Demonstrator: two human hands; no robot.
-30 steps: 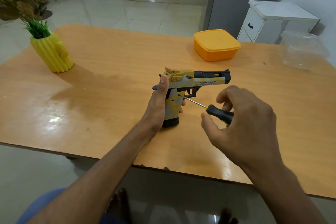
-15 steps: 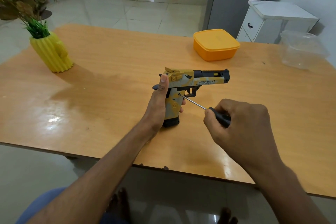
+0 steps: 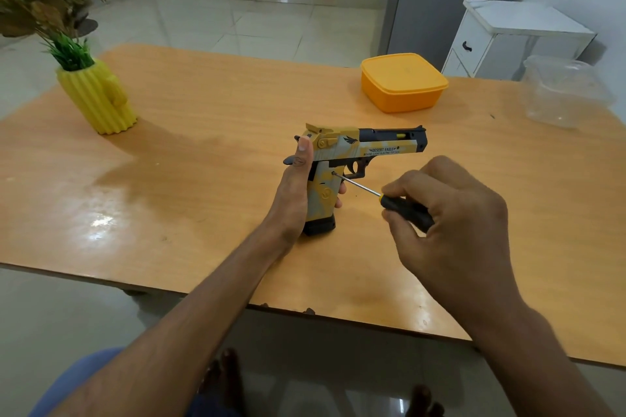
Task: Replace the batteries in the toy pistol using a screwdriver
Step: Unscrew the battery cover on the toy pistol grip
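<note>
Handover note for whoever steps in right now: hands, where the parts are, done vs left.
Left hand: wrapped around the grip of the toy pistol, holding it upright with its base on the table, barrel pointing right.
Right hand: closed on the black handle of the screwdriver; its tip is at a screw at the top of the grip, just behind the trigger.
Done: pistol steadied, driver seated on the screw.
Left: back the screw out, open the battery cover, swap batteries, close and refasten. No spare batteries visible; the orange container is lidded, contents unknown.
</note>
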